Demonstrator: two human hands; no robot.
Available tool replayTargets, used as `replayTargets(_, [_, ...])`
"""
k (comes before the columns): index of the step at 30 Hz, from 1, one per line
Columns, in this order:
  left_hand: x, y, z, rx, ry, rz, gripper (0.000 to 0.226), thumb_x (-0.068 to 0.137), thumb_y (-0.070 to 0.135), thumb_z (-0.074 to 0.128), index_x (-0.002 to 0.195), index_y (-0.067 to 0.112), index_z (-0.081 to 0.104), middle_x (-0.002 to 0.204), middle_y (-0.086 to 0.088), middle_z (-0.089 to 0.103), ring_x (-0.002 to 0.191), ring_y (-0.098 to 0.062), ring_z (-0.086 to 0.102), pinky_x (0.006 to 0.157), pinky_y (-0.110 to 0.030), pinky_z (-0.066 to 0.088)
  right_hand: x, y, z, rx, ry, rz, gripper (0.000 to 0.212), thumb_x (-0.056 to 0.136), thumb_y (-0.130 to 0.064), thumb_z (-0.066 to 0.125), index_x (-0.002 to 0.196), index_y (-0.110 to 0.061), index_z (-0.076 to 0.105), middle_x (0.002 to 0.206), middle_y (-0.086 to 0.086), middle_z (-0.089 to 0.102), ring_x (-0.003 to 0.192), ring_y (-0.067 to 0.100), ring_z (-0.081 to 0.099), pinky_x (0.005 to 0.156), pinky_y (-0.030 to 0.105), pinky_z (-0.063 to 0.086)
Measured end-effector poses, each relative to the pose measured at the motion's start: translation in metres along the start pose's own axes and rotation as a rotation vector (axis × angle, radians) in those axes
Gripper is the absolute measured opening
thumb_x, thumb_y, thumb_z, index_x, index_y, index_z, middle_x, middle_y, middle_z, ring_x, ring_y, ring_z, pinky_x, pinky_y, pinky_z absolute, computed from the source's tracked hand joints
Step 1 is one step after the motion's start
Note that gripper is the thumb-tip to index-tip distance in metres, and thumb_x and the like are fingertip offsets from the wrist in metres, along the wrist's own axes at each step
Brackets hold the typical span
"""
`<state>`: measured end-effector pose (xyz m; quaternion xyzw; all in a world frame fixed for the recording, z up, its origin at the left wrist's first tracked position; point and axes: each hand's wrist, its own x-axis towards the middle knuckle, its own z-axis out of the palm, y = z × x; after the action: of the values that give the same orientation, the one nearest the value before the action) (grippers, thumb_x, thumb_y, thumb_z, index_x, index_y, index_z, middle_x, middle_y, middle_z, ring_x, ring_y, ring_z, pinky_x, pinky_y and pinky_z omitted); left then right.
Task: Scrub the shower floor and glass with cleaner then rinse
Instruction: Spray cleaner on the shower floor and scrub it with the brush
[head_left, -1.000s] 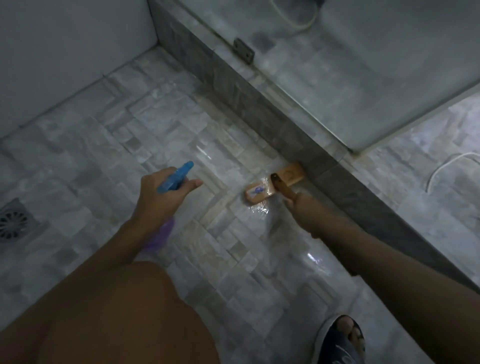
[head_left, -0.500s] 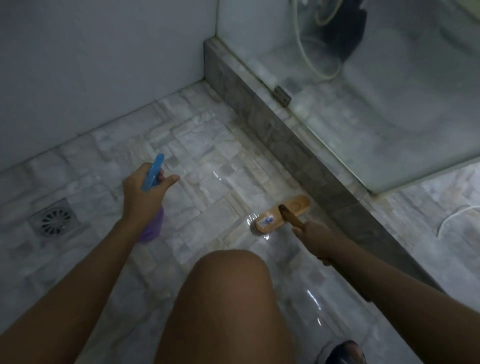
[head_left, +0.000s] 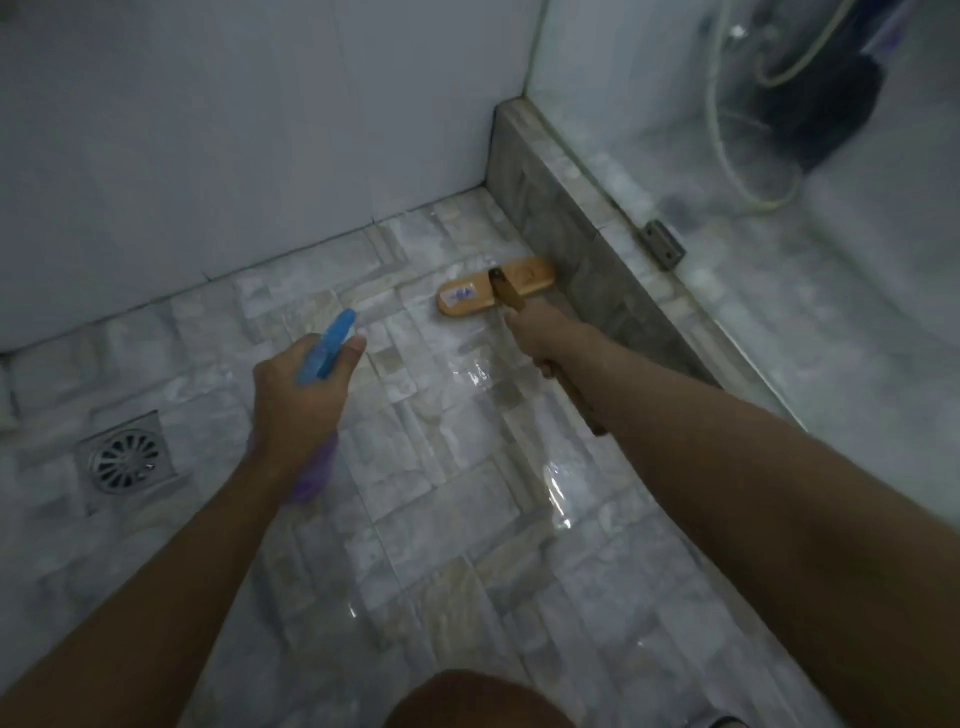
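Head view showed the scrub partway, by my judgement: the left hand (head_left: 298, 387) gripped the spray bottle (head_left: 332, 340) over the wet floor (head_left: 426, 499), the right hand (head_left: 535, 332) clamped the brush (head_left: 462, 301) handle, its head lying at the floor's far edge against the curb (head_left: 566, 223), with the hazy glass (head_left: 857, 338) and the rinse left to do

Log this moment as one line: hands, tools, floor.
left hand: holds spray bottle | right hand: grips brush handle | brush head: on wet floor beside curb | drain: uncovered
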<state>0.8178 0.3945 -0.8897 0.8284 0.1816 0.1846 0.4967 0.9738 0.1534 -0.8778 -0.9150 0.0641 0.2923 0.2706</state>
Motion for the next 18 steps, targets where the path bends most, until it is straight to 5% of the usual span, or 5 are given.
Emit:
replayTargets(2, [0.011, -0.001, 0.003, 0.019, 0.044, 0.014, 0.049, 0.090, 0.043, 0.074, 0.071, -0.001, 0.063, 0.059, -0.017, 0.053, 0.051, -0.017, 0.045, 0.053, -0.042, 0.042, 0.031, -0.017, -0.001, -0.011, 0.009, -0.024, 0.046, 0.103, -0.049, 0.037, 0.078, -0.012, 0.049, 0.084, 0.021, 0.062, 0.054, 0.030, 0.058, 0.042, 0.032, 0.049])
replayTargets(5, [0.025, -0.006, -0.004, 0.004, 0.164, -0.035, 0.053, 0.092, 0.035, 0.074, 0.067, -0.009, 0.058, 0.057, -0.009, 0.042, 0.050, -0.013, 0.037, 0.048, -0.042, 0.033, 0.036, -0.015, -0.005, -0.084, -0.045, -0.047, 0.043, 0.105, -0.046, 0.037, 0.091, -0.009, 0.051, 0.083, 0.019, 0.059, 0.054, 0.027, 0.055, 0.037, 0.026, 0.045])
replayTargets(8, [0.026, -0.012, -0.009, -0.039, 0.207, -0.072, 0.061, 0.093, 0.039, 0.071, 0.065, -0.011, 0.052, 0.056, -0.023, 0.049, 0.050, -0.020, 0.043, 0.046, -0.043, 0.037, 0.010, 0.024, -0.008, -0.213, -0.099, -0.051, 0.047, 0.103, -0.050, 0.038, 0.107, -0.006, 0.056, 0.091, 0.021, 0.063, 0.061, 0.030, 0.060, 0.052, 0.035, 0.052])
replayTargets(11, [0.024, -0.014, -0.008, -0.079, 0.202, -0.091, 0.049, 0.095, 0.042, 0.068, 0.077, -0.004, 0.066, 0.070, -0.026, 0.064, 0.058, -0.032, 0.061, 0.055, -0.048, 0.052, -0.020, 0.044, -0.010, -0.275, -0.201, 0.020, 0.042, 0.103, -0.049, 0.039, 0.102, -0.011, 0.055, 0.085, 0.017, 0.063, 0.053, 0.025, 0.054, 0.048, 0.026, 0.045])
replayTargets(18, [0.036, -0.017, 0.007, -0.032, 0.137, -0.093, 0.043, 0.094, 0.048, 0.065, 0.090, 0.006, 0.069, 0.078, -0.025, 0.067, 0.070, -0.045, 0.065, 0.057, -0.059, 0.055, 0.073, -0.079, 0.004, -0.335, -0.147, -0.071, 0.038, 0.106, -0.033, 0.037, 0.109, -0.003, 0.060, 0.084, 0.018, 0.060, 0.055, 0.027, 0.054, 0.037, 0.022, 0.039])
